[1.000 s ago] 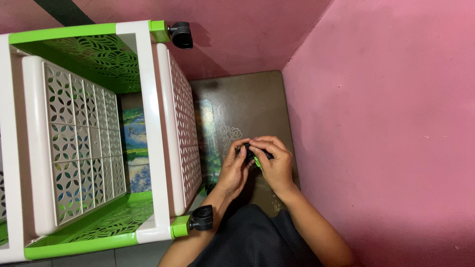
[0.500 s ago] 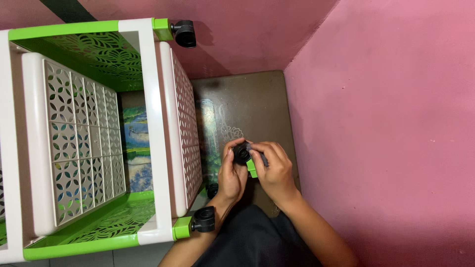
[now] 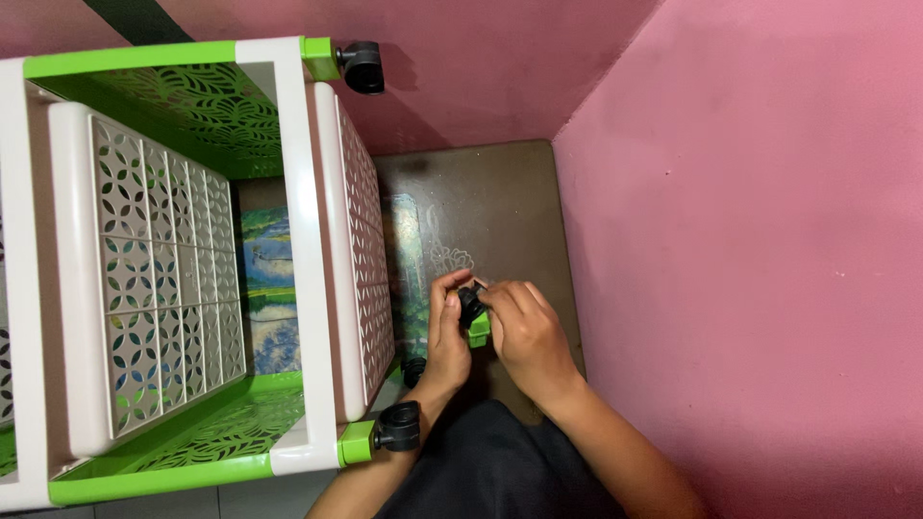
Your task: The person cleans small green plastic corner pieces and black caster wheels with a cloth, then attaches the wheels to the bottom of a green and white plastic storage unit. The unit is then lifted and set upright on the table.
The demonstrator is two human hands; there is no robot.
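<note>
The left hand (image 3: pixel 448 338) and the right hand (image 3: pixel 526 336) meet and both pinch a small black caster wheel (image 3: pixel 470 303) on a green peg (image 3: pixel 479 330), held tight between their fingertips. Just left of the left hand lies a white and green plastic rack (image 3: pixel 288 231) on its side, with another black wheel (image 3: pixel 398 427) below that hand.

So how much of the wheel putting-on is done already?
Two black wheels already sit on the shelf's corners, one at the top and one near the bottom. Another loose wheel lies by the wrist. Left hand and right hand hold a black wheel with its green piece, not yet attached.
</note>
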